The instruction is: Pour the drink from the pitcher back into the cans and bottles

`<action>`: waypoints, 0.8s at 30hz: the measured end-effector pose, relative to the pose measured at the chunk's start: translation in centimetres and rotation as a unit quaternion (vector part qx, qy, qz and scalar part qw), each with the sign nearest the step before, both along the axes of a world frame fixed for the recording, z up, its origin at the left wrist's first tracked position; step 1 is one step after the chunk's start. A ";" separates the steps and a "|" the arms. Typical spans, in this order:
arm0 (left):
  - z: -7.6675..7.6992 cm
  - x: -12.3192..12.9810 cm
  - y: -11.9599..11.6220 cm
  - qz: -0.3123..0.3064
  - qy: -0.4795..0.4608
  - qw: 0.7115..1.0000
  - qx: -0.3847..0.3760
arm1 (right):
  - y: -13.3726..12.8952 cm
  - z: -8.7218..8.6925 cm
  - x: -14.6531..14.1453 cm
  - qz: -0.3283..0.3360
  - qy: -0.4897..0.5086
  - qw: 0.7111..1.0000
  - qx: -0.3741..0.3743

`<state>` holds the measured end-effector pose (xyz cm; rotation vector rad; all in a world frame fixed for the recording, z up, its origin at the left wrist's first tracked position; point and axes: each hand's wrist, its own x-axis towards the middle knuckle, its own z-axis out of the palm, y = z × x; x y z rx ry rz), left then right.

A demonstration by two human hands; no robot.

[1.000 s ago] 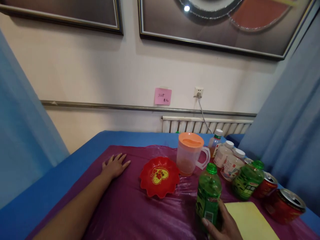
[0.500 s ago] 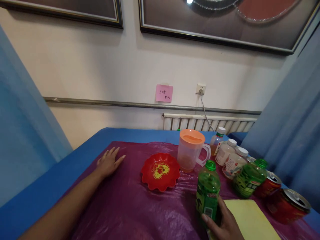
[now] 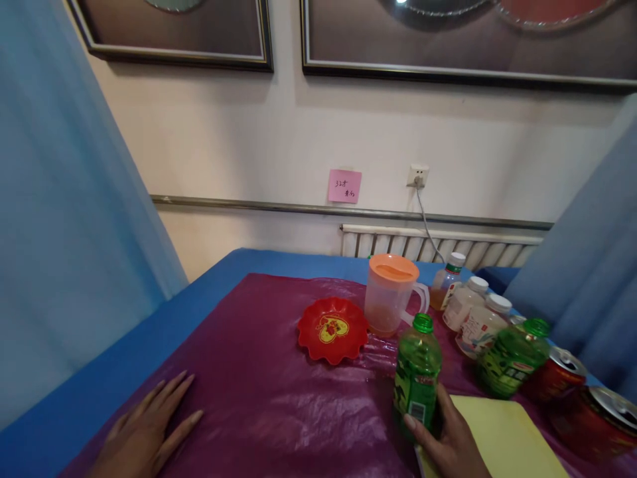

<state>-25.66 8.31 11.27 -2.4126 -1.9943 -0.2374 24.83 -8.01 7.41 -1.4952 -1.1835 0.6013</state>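
Note:
My right hand (image 3: 450,435) is wrapped round the lower part of a green plastic bottle (image 3: 419,372), which stands upright with its mouth uncapped. Flat on the purple plastic sheet (image 3: 259,398) lies my left hand (image 3: 146,425), fingers spread and nothing in it. A red scalloped plate (image 3: 333,330) with a yellow heart print sits between the hands, farther back. Just right of the plate stands a clear pitcher (image 3: 388,309) with an orange lid and a little amber liquid inside. A yellow notebook or pad (image 3: 507,438) lies right of the held bottle, partly behind my right hand.
Along the right side stand white-capped bottles (image 3: 480,328), another green bottle (image 3: 515,358) and red cans (image 3: 597,421). Blue cloth (image 3: 219,292) shows round the sheet. A radiator (image 3: 468,242) is behind, with blue curtains (image 3: 74,199) at both sides.
My left hand has slid back toward me across the sheet, still flat. The right hand keeps its hold on the green bottle. The view has shifted a little to the left.

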 end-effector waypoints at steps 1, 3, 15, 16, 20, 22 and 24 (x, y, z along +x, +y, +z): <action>0.1 -0.3 0.3 0.001 -0.007 1.000 0.015 | 0.0 -0.1 0.0 -0.003 0.006 1.000 0.001; 1.1 -0.4 0.8 0.009 -0.023 0.998 0.050 | 0.0 -0.3 0.1 -0.009 0.016 1.000 0.004; 11.2 20.3 -2.3 -0.259 -0.298 0.918 -0.036 | 2.2 2.1 -2.4 0.091 0.074 0.990 0.083; 11.2 22.3 -2.8 -0.281 -0.330 0.898 -0.074 | 2.6 2.8 -2.8 0.097 0.075 0.988 0.093; 11.0 28.5 -4.2 -0.364 -0.419 0.817 -0.158 | 3.8 4.5 -3.7 0.122 0.054 0.986 0.105; 10.8 30.1 -4.4 -0.381 -0.446 0.788 -0.188 | 4.0 4.3 -3.6 0.121 0.048 0.987 0.095; 10.6 30.9 -4.2 -0.377 -0.454 0.782 -0.200 | 3.9 3.5 -3.0 0.109 0.054 0.988 0.097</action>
